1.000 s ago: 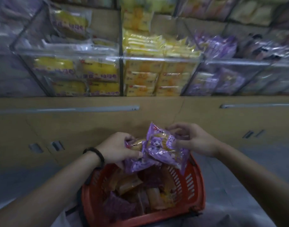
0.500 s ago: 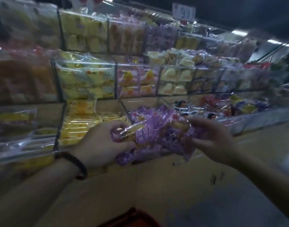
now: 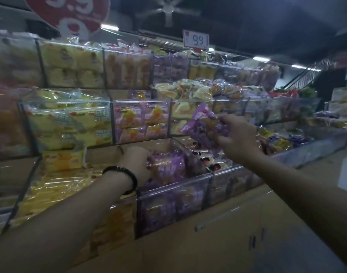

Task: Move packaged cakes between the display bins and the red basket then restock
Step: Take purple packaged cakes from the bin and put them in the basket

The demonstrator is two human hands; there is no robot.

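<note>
The left hand [image 3: 136, 164] presses purple cakes [image 3: 168, 167] down in the clear bin [image 3: 174, 205], and the right hand [image 3: 235, 134] pinches one purple pack [image 3: 203, 125] above it

**Open top on the purple bin, walls on every side**

The clear acrylic front bin [image 3: 174, 201] is open only from above. Purple cake packets [image 3: 166, 168] fill it nearly to the rim. An upright clear divider [image 3: 185, 152] walls its right side. The stacked upper-tier bins [image 3: 141, 123] close off the back.
</note>
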